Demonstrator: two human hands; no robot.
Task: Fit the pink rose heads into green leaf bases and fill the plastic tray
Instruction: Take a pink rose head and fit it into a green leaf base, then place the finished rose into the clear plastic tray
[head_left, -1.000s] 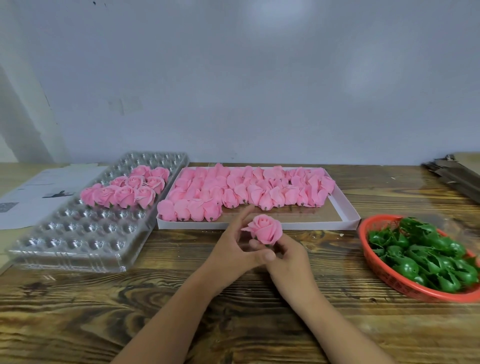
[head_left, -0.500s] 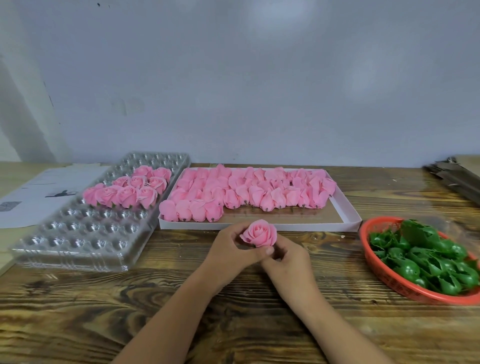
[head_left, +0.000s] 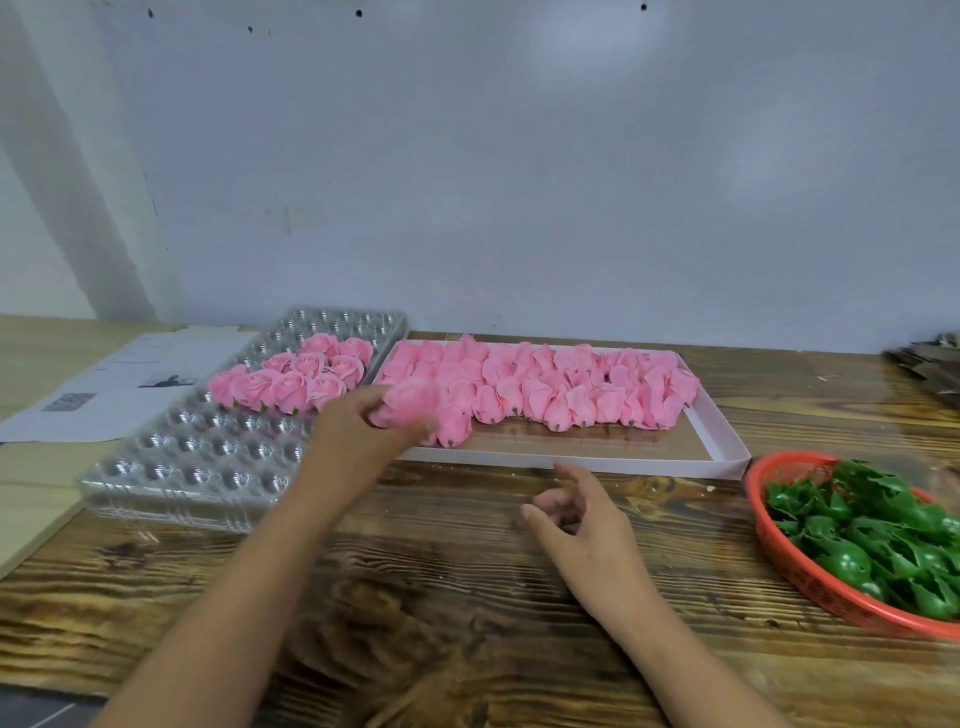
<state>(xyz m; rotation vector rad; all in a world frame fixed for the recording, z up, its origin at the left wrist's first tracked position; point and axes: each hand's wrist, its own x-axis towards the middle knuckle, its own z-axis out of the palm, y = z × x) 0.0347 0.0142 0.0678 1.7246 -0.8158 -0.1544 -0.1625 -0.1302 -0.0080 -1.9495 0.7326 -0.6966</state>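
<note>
My left hand (head_left: 358, 434) holds a pink rose head (head_left: 410, 402), blurred, above the gap between the clear plastic tray (head_left: 197, 467) and the white box (head_left: 571, 460). Whether a green base sits under the rose is hidden. The tray carries several finished roses (head_left: 296, 376) in its far half. Loose pink rose heads (head_left: 550, 389) fill the white box. My right hand (head_left: 582, 519) hovers over the wooden table with fingers apart and nothing in it. Green leaf bases (head_left: 872, 530) lie in a red basket (head_left: 789, 561) at the right.
Printed paper sheets (head_left: 119, 384) lie left of the tray. A stack of dark flat pieces (head_left: 930, 364) sits at the far right edge. A grey wall stands close behind the table.
Both hands held the rose together in front of the box before. Now the left hand has carried it up and left toward the tray, and the right hand has let go and dropped away.
</note>
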